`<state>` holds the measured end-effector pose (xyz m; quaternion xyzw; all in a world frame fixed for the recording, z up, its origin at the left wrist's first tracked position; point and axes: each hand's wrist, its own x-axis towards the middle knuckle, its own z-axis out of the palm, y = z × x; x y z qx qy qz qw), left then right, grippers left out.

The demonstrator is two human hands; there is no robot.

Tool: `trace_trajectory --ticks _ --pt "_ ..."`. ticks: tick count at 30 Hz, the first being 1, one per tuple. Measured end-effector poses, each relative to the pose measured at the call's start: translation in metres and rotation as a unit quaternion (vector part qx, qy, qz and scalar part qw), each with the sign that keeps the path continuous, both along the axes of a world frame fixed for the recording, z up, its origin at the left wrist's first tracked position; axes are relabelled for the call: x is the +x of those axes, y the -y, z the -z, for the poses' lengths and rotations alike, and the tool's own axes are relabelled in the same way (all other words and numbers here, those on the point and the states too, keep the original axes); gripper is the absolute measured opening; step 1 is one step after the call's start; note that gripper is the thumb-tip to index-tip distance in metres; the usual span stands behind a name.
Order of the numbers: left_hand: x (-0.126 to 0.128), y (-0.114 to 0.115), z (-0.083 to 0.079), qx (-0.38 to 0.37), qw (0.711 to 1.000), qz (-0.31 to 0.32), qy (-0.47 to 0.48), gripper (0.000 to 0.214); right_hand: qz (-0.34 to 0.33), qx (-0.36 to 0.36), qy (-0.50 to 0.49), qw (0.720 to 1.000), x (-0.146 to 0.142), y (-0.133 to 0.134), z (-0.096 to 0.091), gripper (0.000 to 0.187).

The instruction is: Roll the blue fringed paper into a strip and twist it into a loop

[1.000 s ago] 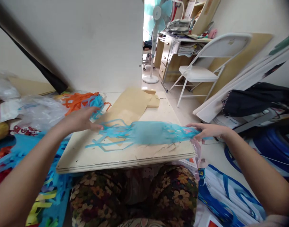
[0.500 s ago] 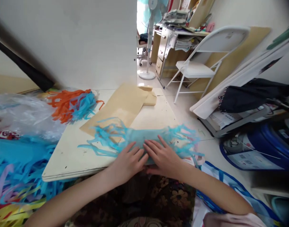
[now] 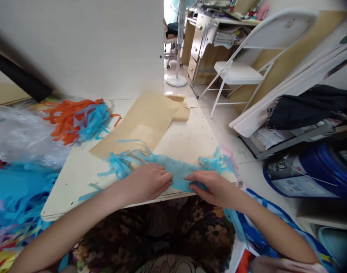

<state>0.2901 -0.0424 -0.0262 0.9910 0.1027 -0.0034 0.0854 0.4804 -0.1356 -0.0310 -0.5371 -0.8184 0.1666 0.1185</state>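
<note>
A light-blue fringed tissue-paper sheet [image 3: 177,168] lies across the near edge of the pale tabletop, its middle plain and both ends cut into strips. My left hand [image 3: 150,180] is closed on the sheet's left part, fingers curled together over it. My right hand [image 3: 211,184] pinches the near right part, thumb below and fingers on top. Between the two hands the paper shows a smooth band. Loose strips spread out to the left and right of them.
Brown kraft paper [image 3: 136,121] lies behind the sheet. Orange and blue fringe [image 3: 79,119] sits at the table's far left beside clear plastic [image 3: 28,132]. More blue fringed paper [image 3: 17,189] is at left. A white folding chair [image 3: 238,72] and a blue drum [image 3: 312,170] stand to the right.
My hands have moved apart from lying flat and close together on the sheet. Their fingers have closed on the paper, which now slants. The view has shifted slightly.
</note>
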Motion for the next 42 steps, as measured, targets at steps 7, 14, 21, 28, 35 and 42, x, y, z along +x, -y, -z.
trace_trajectory --ticks 7,14,21,28,35,42 --pt "-0.008 0.023 0.007 0.107 0.993 -0.012 0.039 0.022 0.004 0.042 0.235 0.971 0.021 0.010 -0.009 0.037" --pt "-0.015 0.033 0.011 0.103 0.992 -0.027 0.062 0.020 0.054 0.005 0.220 0.974 0.090 0.019 -0.014 0.029" --pt "-0.011 0.030 0.009 0.099 0.991 -0.080 0.029 0.021 0.309 0.040 0.405 0.860 0.125 0.030 -0.029 0.027" --pt "-0.014 0.026 0.015 0.082 0.993 -0.075 0.040 0.021 0.006 0.174 0.178 0.969 0.008 0.017 -0.007 0.061" --pt "-0.014 0.021 0.014 0.052 0.995 -0.080 0.005 0.022 0.054 0.194 0.294 0.934 0.049 0.000 0.000 0.048" --pt "-0.011 0.018 0.008 0.020 0.995 -0.091 -0.031 0.023 0.228 0.092 0.369 0.896 0.156 0.002 -0.027 0.029"
